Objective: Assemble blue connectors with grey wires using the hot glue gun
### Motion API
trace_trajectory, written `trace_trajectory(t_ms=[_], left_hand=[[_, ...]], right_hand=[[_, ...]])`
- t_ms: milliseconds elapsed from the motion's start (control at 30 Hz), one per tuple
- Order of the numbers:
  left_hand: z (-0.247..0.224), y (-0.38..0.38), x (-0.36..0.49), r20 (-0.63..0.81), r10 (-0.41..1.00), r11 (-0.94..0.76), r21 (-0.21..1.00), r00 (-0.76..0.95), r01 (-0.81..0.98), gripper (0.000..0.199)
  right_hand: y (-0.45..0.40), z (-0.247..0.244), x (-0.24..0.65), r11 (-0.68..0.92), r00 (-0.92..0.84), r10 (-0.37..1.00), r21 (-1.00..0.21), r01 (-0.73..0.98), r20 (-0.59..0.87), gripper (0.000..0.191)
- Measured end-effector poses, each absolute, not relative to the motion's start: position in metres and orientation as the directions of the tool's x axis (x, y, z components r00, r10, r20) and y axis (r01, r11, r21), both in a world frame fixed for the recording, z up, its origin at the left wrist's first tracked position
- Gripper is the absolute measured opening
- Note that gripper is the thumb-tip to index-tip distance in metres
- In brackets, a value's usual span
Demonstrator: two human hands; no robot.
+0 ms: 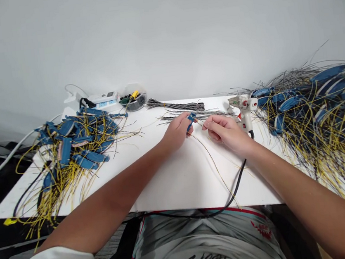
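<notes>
Over the middle of the table, my left hand point(177, 132) is closed around a small blue plastic piece point(191, 120), most of it hidden by the fingers. From that piece a thin yellow-and-dark wire point(212, 159) hangs in a curve down to the table's front edge. Just to the right, my right hand point(225, 132) has thumb and forefinger pinched on a thin wire end that runs towards the blue piece. A whitish glue gun point(244, 113) stands right behind my right hand, and its black cord point(239, 180) passes under that wrist.
Blue pieces with yellow and black wires point(77, 144) are heaped on the left, and a bigger pile point(324, 120) covers the right. Bundled dark wires point(176, 105) lie behind my hands. A round tub point(135, 102) with a yellow-handled tool and a power strip point(105, 99) stand back left.
</notes>
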State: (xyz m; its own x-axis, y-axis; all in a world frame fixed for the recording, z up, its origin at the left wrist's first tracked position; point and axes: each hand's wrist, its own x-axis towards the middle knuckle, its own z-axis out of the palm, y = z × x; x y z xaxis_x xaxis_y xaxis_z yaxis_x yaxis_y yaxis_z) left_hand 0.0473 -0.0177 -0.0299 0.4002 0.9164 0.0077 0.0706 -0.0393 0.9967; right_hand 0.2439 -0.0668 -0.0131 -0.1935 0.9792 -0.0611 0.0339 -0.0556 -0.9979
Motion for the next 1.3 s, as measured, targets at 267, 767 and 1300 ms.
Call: trace_trajectory(t_ms=[267,767,1300], left_hand=[[-0.032,-0.016,0.046,0.036,0.901,-0.062,0.997,0.432,0.046,0.018],[-0.035,-0.017,0.047,0.035,0.897,-0.059,0.997,0.441,0.042,0.029],[-0.040,-0.020,0.049,0.051,0.919,-0.064,0.998,0.391,0.020,0.043]], right_hand=[[-0.063,-0.028,0.243,-0.066,-0.182,0.981,-0.998,0.008,-0.066,0.023],[-0.062,-0.036,0.241,0.038,-0.083,0.996,-0.997,0.067,0.033,0.039],[-0.065,-0.034,0.239,0.086,-0.059,0.995,-0.980,0.179,0.077,0.036]])
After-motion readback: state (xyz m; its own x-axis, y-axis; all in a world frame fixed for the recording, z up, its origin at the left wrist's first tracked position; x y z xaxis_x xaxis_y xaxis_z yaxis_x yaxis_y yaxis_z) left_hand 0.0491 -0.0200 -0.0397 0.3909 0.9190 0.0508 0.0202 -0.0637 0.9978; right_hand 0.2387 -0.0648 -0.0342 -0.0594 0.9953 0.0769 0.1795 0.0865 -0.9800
